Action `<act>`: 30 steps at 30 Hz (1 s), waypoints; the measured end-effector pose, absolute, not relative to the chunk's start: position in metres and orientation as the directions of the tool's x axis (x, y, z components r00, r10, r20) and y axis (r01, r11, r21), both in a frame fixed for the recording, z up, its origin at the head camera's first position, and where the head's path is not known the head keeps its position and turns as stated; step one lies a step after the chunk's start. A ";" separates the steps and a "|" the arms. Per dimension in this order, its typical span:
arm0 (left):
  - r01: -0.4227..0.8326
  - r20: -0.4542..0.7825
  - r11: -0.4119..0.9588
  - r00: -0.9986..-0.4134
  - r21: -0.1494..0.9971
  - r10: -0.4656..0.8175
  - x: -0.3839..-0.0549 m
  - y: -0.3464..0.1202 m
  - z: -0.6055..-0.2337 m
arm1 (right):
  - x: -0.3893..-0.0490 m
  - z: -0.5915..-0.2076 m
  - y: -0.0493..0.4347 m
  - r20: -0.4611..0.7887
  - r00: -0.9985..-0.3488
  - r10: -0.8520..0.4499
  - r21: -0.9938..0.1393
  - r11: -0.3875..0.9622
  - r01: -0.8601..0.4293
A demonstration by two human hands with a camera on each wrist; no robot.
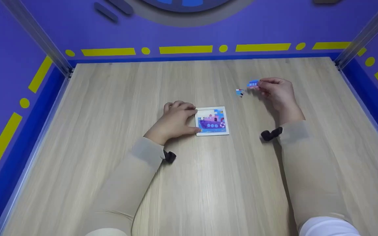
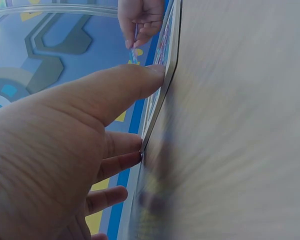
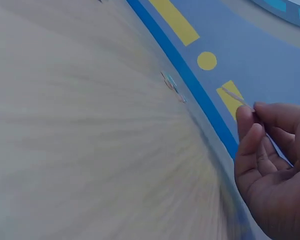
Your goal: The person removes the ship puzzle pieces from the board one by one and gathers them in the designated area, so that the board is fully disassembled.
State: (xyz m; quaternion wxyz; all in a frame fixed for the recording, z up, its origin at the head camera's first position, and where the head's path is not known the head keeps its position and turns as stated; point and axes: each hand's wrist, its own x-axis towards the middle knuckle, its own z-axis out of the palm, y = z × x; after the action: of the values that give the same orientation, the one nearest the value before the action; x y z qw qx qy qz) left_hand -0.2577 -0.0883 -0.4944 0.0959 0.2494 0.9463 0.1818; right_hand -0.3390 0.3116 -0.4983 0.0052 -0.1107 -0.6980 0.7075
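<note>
A square jigsaw puzzle (image 1: pixel 212 121) in a white frame lies on the table, showing a purple and pink ship, with a pale gap at its upper left. My left hand (image 1: pixel 177 121) rests against the frame's left side, thumb at the near corner and fingertips at the far one. In the left wrist view the thumb (image 2: pixel 125 87) lies straight along the frame's edge. Farther right, my right hand (image 1: pixel 279 93) pinches a blue and pink puzzle piece (image 1: pixel 252 84) between thumb and fingers, seen edge-on in the right wrist view (image 3: pixel 232 94).
Beside the pinched piece, another small puzzle piece (image 1: pixel 240 92) lies on the wooden table (image 1: pixel 126 98). Blue-purple walls (image 1: pixel 189 36) with yellow marks stand along the back and both sides. Each wrist wears a black camera mount.
</note>
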 end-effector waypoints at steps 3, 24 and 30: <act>0.440 -0.090 0.810 -0.856 0.388 0.509 -0.258 -0.088 -0.495 | -0.339 -0.497 0.312 -0.169 -0.974 0.147 -0.979 0.090 0.184; 0.443 -0.094 0.814 -0.856 0.376 0.509 -0.258 -0.088 -0.495 | -0.341 -0.491 0.308 -0.119 -0.972 0.202 -0.766 0.604 0.220; 0.442 -0.090 0.811 -0.856 0.384 0.510 -0.258 -0.088 -0.495 | -0.341 -0.491 0.308 -0.118 -0.970 0.212 -0.747 0.624 0.228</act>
State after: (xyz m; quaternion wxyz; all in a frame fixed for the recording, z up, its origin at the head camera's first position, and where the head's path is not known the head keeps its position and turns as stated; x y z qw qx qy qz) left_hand -0.2578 -0.0885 -0.4947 0.0948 0.2514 0.9467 0.1774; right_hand -0.3411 0.3075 -0.4907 -0.0092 -0.1220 -0.9011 0.4159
